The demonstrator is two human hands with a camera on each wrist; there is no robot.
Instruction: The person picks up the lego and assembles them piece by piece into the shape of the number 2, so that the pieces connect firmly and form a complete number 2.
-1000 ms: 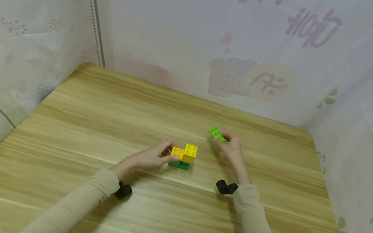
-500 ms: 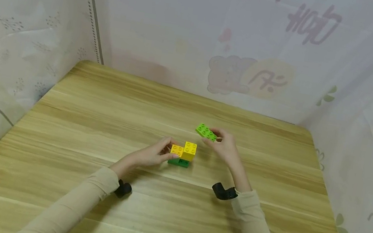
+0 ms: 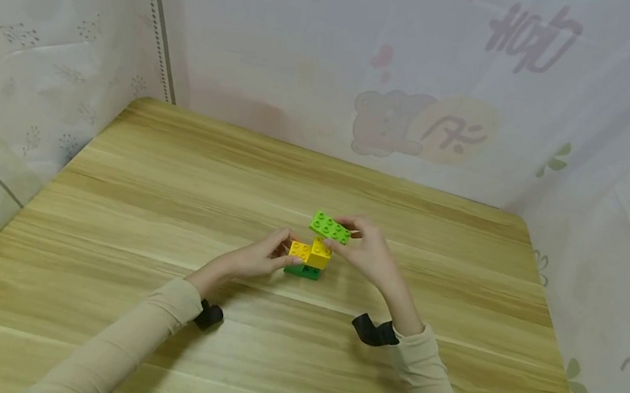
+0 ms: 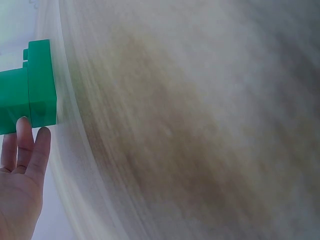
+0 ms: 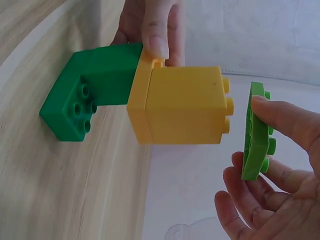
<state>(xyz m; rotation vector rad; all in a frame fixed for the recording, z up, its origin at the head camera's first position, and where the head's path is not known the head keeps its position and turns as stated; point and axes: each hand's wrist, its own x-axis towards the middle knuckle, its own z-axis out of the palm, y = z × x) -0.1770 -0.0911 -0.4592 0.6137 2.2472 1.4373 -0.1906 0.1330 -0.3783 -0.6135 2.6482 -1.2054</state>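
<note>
A small stack of building bricks stands on the wooden table. Its base is a dark green flat brick (image 5: 62, 107) with a taller green brick (image 5: 117, 75) on one end. An orange-yellow flat brick (image 3: 299, 250) tops that and juts out sideways, bearing a yellow block (image 5: 185, 105) on the overhang. My left hand (image 3: 256, 258) holds the stack from the left, thumb on the orange-yellow brick; the left wrist view shows fingertips against green. Between thumb and fingers, my right hand (image 3: 371, 254) pinches a light green flat brick (image 5: 257, 137), slightly apart from the yellow block's studs.
The wooden table (image 3: 171, 150) stretches around the stack on all sides. Behind and beside it hang pale printed cloth walls (image 3: 291, 45). A black wrist mount (image 3: 375, 331) sits at the right wrist, another black mount (image 3: 209, 316) at the left.
My right hand has carried the light green flat brick leftward, from right of the stack to just above the yellow block. The left hand keeps its hold with hardly any movement.
</note>
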